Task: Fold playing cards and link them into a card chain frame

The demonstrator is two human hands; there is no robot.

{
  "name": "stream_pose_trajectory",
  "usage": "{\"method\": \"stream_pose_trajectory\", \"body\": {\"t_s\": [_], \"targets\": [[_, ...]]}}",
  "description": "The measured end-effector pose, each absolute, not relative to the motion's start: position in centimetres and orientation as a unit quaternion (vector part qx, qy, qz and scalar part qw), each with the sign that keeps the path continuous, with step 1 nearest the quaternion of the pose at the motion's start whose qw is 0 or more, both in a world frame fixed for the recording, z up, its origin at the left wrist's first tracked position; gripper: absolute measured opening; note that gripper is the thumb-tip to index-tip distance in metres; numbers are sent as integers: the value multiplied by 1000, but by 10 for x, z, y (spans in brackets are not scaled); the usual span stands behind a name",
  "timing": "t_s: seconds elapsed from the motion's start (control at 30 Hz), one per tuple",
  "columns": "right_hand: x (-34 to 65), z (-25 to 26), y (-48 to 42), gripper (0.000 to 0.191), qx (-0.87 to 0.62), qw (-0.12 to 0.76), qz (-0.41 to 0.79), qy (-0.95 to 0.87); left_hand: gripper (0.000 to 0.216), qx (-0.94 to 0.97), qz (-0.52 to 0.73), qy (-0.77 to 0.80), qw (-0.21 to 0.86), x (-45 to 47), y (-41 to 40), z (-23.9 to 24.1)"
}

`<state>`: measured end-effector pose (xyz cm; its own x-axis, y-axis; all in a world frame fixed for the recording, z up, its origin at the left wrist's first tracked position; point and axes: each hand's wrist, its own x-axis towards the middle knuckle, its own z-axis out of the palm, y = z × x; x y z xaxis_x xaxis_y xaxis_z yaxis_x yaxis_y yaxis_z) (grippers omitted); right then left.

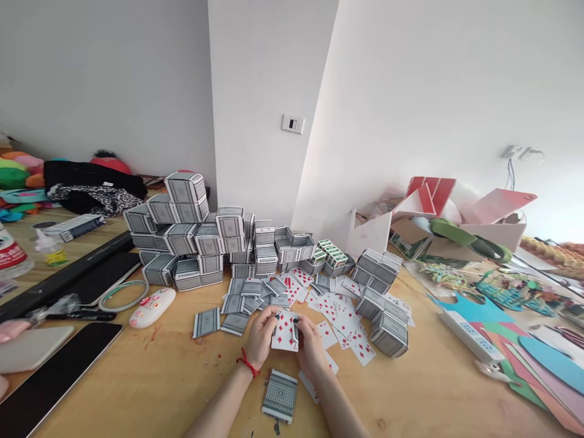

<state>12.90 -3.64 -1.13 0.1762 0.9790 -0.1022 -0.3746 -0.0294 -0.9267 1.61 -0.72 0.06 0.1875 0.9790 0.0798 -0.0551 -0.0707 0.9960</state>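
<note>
Between my two hands, low over the middle of the table, is a playing card (285,340), a seven of diamonds facing me. My left hand (261,336) is closed on its left edge, and my right hand (311,342) grips the right edge. Dark strips show along both sides of the card; whether they are folded edges or another card, I cannot tell. A red bracelet circles my left wrist. Near my forearms lies a patterned card piece (280,395), back up. Loose diamond cards (340,316) spread beyond my right hand, and folded pieces (235,304) lie beyond my left.
Blocks built from folded cards (182,237) are stacked at the back left; more card blocks (390,331) stand at the right. A computer mouse (152,307) and a black tablet-like slab (64,371) lie left. A power strip (471,336) and coloured paper (542,371) lie right.
</note>
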Motion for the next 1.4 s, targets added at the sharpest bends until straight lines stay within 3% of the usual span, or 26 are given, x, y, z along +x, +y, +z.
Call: {"method": "stream_pose_trajectory", "body": {"t_s": [0.23, 0.37, 0.63, 0.93, 1.1, 1.4], "targets": [[124, -9, -40, 13, -426, 630, 587, -279, 13, 531, 514, 427, 521, 18, -6, -5], [126, -7, -40, 26, -398, 609, 633, -264, 13, 536, 505, 426, 526, 16, -4, -6], [129, -18, -33, 30, -440, 560, 622, -326, 17, 643, 481, 406, 436, 10, -7, 2], [143, -26, -31, 34, -520, 536, 449, -490, 26, 642, 422, 395, 503, 8, -6, -4], [138, -21, -36, 28, -564, 531, 310, -551, 19, 669, 406, 462, 418, 10, -1, -7], [136, -29, -38, 24, -565, 491, 253, -613, 24, 709, 397, 483, 325, 12, 1, -14]]}}
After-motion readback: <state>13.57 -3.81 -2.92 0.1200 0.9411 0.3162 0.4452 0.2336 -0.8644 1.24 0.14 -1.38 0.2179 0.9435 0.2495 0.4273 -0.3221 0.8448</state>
